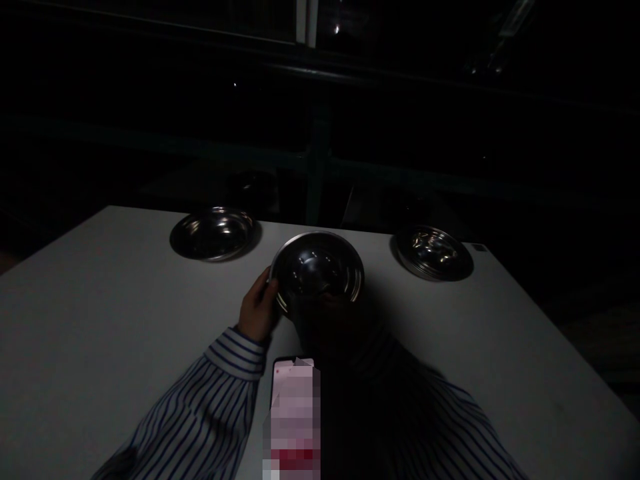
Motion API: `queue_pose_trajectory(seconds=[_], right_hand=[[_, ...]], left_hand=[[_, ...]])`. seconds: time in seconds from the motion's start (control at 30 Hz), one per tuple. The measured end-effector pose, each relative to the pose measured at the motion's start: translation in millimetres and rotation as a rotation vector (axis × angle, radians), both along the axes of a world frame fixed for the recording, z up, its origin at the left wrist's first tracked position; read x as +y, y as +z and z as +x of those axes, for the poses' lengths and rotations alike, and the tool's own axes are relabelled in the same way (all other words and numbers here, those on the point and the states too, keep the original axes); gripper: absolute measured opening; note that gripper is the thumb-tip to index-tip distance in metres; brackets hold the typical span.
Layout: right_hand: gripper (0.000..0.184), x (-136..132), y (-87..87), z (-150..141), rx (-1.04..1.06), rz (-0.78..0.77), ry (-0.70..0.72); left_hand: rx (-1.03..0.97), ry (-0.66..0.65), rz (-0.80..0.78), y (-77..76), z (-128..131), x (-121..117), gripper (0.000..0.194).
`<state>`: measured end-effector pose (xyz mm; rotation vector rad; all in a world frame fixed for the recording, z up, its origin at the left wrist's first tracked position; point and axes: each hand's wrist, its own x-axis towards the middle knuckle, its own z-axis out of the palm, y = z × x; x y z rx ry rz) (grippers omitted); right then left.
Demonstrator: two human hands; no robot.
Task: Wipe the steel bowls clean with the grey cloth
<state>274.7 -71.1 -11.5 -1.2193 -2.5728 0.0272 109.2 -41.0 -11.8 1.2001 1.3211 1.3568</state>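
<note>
A shiny metal bowl (316, 263) is at the far middle of the table, its dark inside facing me. My left hand (257, 310) grips its left rim, with the thumb on the near side. My right hand (335, 323) is in deep shadow at the bowl's near right side. Its fingers are too dark to make out, so I cannot tell whether it holds the rim. Both forearms wear striped sleeves. Nearer to me, between the forearms, is a phone (294, 407) with a lit screen, partly blurred out.
Another metal bowl (214, 235) stands at the back left of the white table (150, 320). To the back right is a third metal bowl (434, 253), near a small dark label (479, 247) at the table's corner. Beyond the far edge it is very dark.
</note>
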Motion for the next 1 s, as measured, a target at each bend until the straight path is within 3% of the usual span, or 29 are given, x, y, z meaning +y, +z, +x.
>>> queue_pose_trajectory(seconds=[0.13,0.37,0.7,1.0], right_hand=[[0.034,2,-6.6,6,0.018,0.009,-0.02],[0.043,10,-17.8,-14,0.027,0.05,-0.008],[0.036,3,-3.3,14,-0.05,-0.035,-0.034],[0.045,5,-14.0,-16,0.087,0.063,0.0]], left_hand=[[-0.01,-0.045,0.018,2.4,2,-1,0.052],[-0.028,-0.168,0.046,5.0,5,-4,0.051],[-0.024,-0.049,0.005,6.1,4,-2,0.052],[-0.12,-0.171,0.011,4.5,6,-6,0.054]])
